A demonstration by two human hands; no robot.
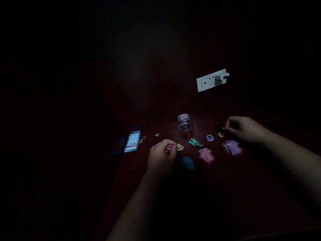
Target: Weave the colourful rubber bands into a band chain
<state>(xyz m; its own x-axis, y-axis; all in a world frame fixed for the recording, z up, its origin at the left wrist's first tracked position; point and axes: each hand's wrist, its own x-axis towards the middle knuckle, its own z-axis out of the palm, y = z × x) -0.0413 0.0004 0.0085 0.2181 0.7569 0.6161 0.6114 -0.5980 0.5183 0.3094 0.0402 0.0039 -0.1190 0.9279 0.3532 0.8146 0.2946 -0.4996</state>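
Note:
My left hand is closed in a pinch, its fingertips at the edge of a small pile of yellow bands; whether a band is between them is hidden. At the right, my right hand pinches what looks like an orange band, just beside an orange band on the table. Green bands and purple rings lie in a row between the hands. Nearer to me are heaps of thin strips: blue strips, pink strips and lilac strips.
A clear lidded jar stands behind the row on the dark red table. A lit, blurred-out screen lies at the left, near a few loose rings. A white socket plate with a plug is on the wall. Surroundings are very dark.

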